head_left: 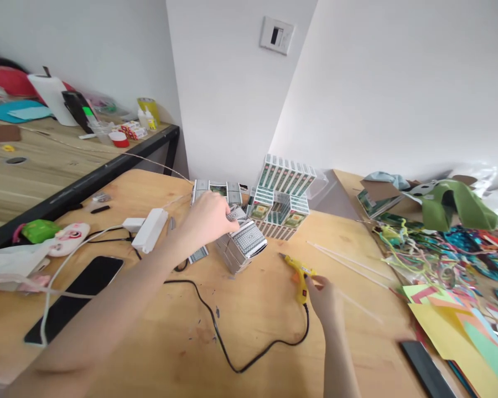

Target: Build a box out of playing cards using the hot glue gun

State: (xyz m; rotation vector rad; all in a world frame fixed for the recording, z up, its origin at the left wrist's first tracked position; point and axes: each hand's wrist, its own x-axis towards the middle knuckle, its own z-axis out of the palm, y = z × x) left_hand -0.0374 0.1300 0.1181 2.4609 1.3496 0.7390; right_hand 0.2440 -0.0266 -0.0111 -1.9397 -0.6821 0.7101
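Observation:
My left hand [211, 216] reaches across the table, its fingers bent and closed on the top of a grey-patterned block of playing cards [244, 243]. Part of the block is hidden behind the fingers. At the right, my right hand [324, 298] has its thumb and fingers closed at the handle of a yellow hot glue gun [302, 279], which lies on the table with its nozzle to the upper left. Behind the block stands a stacked structure of green-and-white card boxes [286, 177]. Another patterned card piece [199, 188] sits beyond my left hand.
A black cable [216, 326] loops over the wooden table from the glue gun. To the left lie a phone [77, 293] and a white power strip [150, 229]. Clear glue sticks [352, 264] lie to the right, near coloured paper [440, 326] and tangled craft material [444, 254].

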